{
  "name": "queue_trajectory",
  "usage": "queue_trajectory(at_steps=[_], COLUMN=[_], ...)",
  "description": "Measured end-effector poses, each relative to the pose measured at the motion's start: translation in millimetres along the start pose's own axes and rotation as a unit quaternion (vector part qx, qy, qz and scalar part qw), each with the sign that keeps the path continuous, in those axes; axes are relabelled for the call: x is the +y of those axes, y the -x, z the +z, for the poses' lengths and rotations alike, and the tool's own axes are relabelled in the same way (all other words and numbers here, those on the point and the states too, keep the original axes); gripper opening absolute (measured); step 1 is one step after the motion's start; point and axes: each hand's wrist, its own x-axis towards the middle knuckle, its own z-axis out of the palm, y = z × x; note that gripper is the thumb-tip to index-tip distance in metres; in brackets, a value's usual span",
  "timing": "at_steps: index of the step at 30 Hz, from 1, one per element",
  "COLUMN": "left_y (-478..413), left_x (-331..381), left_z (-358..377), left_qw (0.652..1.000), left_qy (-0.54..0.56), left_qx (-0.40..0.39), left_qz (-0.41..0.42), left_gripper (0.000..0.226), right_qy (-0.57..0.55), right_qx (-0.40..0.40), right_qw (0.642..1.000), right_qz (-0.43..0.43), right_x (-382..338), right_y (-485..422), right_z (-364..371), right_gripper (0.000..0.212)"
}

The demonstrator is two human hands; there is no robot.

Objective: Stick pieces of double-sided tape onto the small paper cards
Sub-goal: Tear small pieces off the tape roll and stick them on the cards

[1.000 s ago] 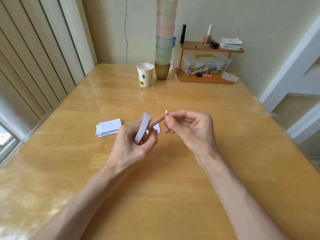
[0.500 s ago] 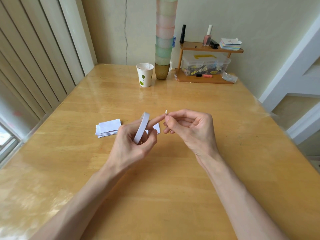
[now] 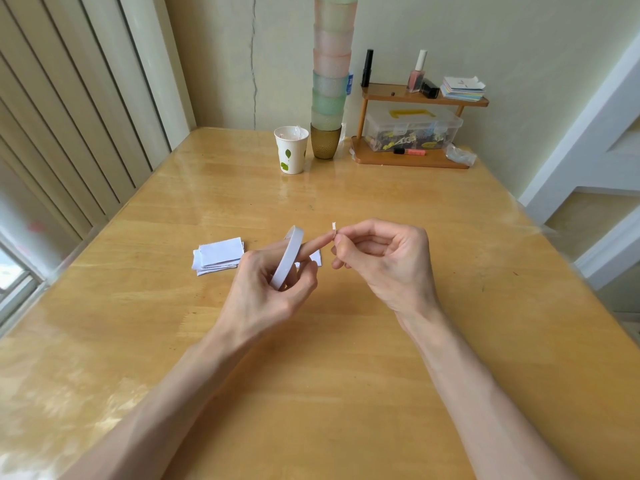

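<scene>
My left hand (image 3: 266, 289) holds a white roll of double-sided tape (image 3: 289, 254) edge-on above the table, its index finger poking through the ring and pointing right. Just right of it, my right hand (image 3: 384, 261) pinches a tiny white piece of tape (image 3: 334, 227) between thumb and forefinger, touching the left fingertip. A small stack of white paper cards (image 3: 220, 255) lies on the wooden table (image 3: 346, 393) to the left of my hands. Another white card (image 3: 317, 259) peeks out behind my left fingers, mostly hidden.
At the table's far edge stand a paper cup with leaf prints (image 3: 291, 148), a tall stack of pastel cups (image 3: 330, 77) and a small wooden shelf (image 3: 412, 157) with a plastic box, a marker and bottles. A wall with slats runs along the left.
</scene>
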Motion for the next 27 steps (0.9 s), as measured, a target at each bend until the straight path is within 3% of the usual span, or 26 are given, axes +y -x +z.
queue_trajectory(at_steps=[14, 20, 27], left_y=[-1.8, 0.8, 0.2], left_x=[2.9, 2.3, 4.0], left_z=[-3.8, -5.4, -6.9], left_qw=[0.973, 0.981, 0.991], left_qy=[0.178, 0.142, 0.069], left_qx=[-0.036, -0.04, -0.043], left_qz=[-0.139, -0.126, -0.109], left_gripper=[0.028, 0.023, 0.03], right_qy=[0.142, 0.223, 0.242], right_qx=[0.013, 0.025, 0.034], right_qw=[0.987, 0.967, 0.959], right_qz=[-0.069, -0.123, -0.14], right_x=[-0.8, 0.7, 2.0], right_y=[0.6, 2.6, 2.8], right_z=[-0.7, 2.7, 3.4], right_gripper=[0.009, 0.009, 0.011])
